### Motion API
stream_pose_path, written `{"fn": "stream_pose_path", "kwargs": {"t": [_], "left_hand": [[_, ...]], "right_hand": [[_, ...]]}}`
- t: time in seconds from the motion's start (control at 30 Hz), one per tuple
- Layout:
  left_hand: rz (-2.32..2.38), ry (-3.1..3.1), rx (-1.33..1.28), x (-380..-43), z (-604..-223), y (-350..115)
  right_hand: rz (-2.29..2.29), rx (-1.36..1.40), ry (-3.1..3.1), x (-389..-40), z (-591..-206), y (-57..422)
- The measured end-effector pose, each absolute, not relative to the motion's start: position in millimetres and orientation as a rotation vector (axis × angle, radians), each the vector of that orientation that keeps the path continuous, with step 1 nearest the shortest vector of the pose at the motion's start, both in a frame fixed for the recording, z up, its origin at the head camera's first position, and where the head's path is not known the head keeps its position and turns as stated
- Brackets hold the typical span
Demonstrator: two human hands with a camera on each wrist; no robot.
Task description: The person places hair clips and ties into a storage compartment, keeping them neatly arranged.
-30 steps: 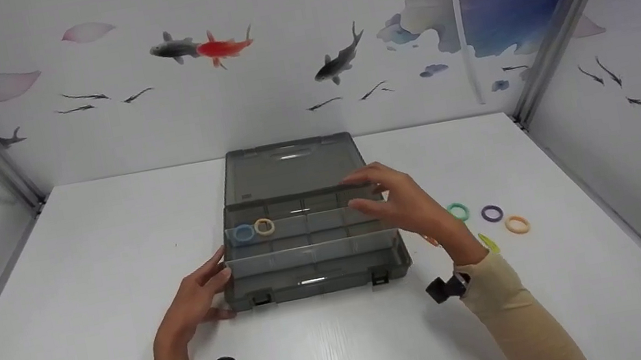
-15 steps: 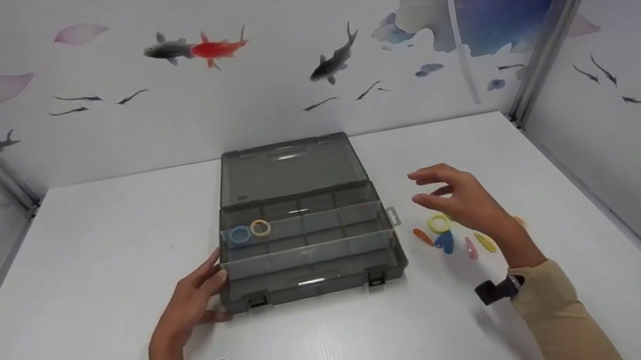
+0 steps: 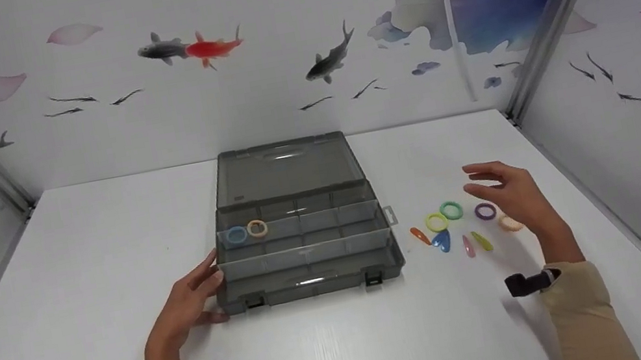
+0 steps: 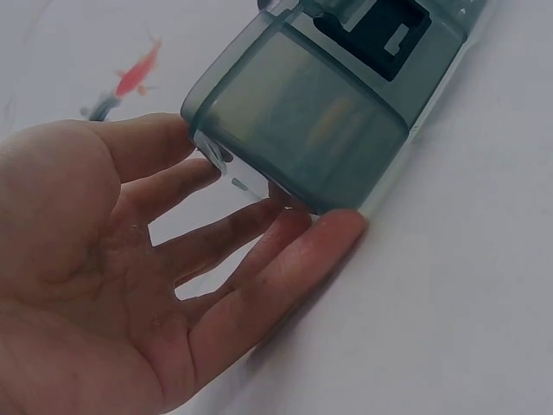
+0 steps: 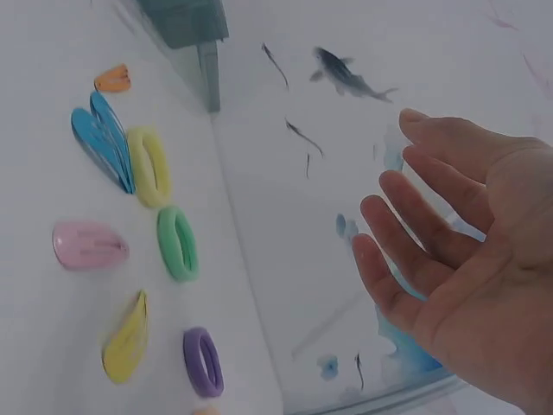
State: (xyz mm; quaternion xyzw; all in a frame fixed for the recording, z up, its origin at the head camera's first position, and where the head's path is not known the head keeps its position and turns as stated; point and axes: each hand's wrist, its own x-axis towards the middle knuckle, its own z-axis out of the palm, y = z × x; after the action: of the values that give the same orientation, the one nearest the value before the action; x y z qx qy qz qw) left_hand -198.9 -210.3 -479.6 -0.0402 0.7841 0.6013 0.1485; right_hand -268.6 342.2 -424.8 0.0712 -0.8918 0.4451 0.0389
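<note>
A grey see-through compartment box [image 3: 313, 289] sits on the table with its lid [image 3: 287, 176] folded back. A blue hair tie [image 3: 236, 235] and a peach hair tie [image 3: 257, 229] lie in its left part, behind a clear divider. My left hand [image 3: 184, 303] rests its extended fingers against the box's left end. My right hand [image 3: 514, 195] hovers with loose fingers and nothing in them. Beneath and left of it lie a purple hair tie [image 3: 485, 211], an orange hair tie [image 3: 509, 223], a green hair tie [image 3: 451, 210] and a yellow hair tie [image 3: 436, 223].
Snap hair clips lie right of the box: an orange clip [image 3: 420, 236], a blue pair of clips [image 3: 442, 241], a pink clip [image 3: 469, 246] and a yellow-green clip [image 3: 482, 241]. A hang tab [image 3: 390, 216] juts from the box's right side. Printed walls [image 3: 277, 82] enclose the white table.
My right hand has moved from over the box's right side out to the right, past the loose hair ties, uncovering them and the clips. My left hand stays at the box.
</note>
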Motion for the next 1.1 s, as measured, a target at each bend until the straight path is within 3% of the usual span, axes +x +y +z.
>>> {"fn": "stream_pose_path", "kwargs": {"t": [0.8, 1.1], "left_hand": [[1.734, 2.228, -0.153, -198.0, -478.8, -210.0], [1.739, 2.237, -0.135, -198.1, -477.5, -210.0]], "right_hand": [[1.517, -0.331, -3.012, -264.6, -470.7, 423.6], [1.438, -0.285, -3.117, -263.0, -478.6, 429.0]]}}
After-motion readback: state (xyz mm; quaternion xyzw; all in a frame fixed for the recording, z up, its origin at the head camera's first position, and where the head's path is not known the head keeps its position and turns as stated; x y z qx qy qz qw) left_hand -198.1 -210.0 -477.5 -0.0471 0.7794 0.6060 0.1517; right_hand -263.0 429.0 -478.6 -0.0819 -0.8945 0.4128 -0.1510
